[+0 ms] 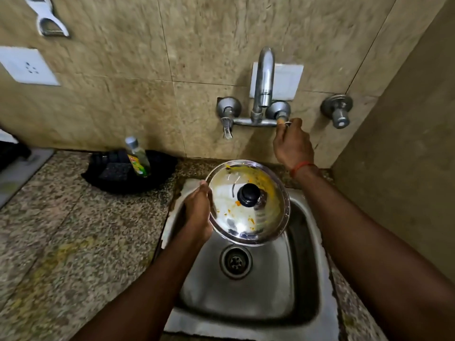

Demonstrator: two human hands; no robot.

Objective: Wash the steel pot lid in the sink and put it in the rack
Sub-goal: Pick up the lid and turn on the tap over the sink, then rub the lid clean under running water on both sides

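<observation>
A round steel pot lid [248, 217] with a black knob and yellow food smears is held tilted over the steel sink [248, 296]. My left hand [198, 212] grips the lid's left rim. Up at the wall, my right hand [291, 143] is closed around the right handle of the tap [264, 80]. No water runs from the spout. No rack is in view.
A black tray [162, 175] on the granite counter holds a dark scrub pad [114, 172] and a bottle of green dish liquid [138, 157]. The sink drain [235, 261] is uncovered. A second valve [338, 112] sits on the wall at right, close to the side wall.
</observation>
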